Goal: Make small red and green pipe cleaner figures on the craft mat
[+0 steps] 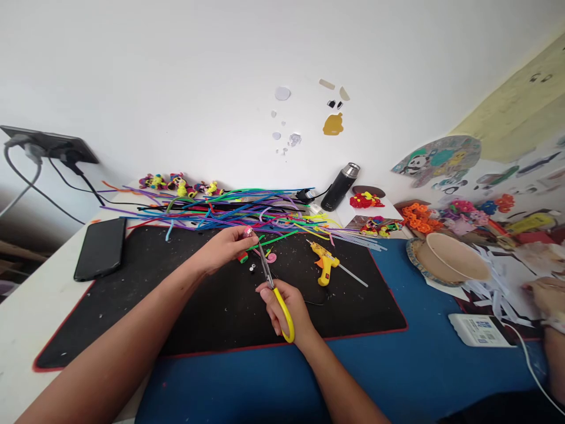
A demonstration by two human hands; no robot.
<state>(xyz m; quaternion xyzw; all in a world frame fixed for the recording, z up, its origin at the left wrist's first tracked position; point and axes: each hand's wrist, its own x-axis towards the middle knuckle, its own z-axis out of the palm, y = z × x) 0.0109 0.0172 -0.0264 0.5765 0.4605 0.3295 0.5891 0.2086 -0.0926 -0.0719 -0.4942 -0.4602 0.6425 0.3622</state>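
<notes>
My right hand (286, 312) grips a pair of scissors with yellow handles (285, 315); the metal blades point up and away toward my left hand. Pinched in the fingers of my left hand (233, 244) is a small pinkish piece, mostly hidden by the fingers. The scissor tips are close to that piece; whether they touch it I cannot tell. Below the left hand on the black mat (198, 312) lie a pink coil (271, 258), a green and red bit (242, 257) and small white discs (252, 268).
Colourful pipe cleaners (229, 209) are heaped along the wall. A yellow glue gun (325, 262) lies right of my hands, a phone (100, 248) at left. A black thermos (341, 187) stands behind. At right are a bowl (459, 256), a power bank (481, 330) and another person's hand (547, 297).
</notes>
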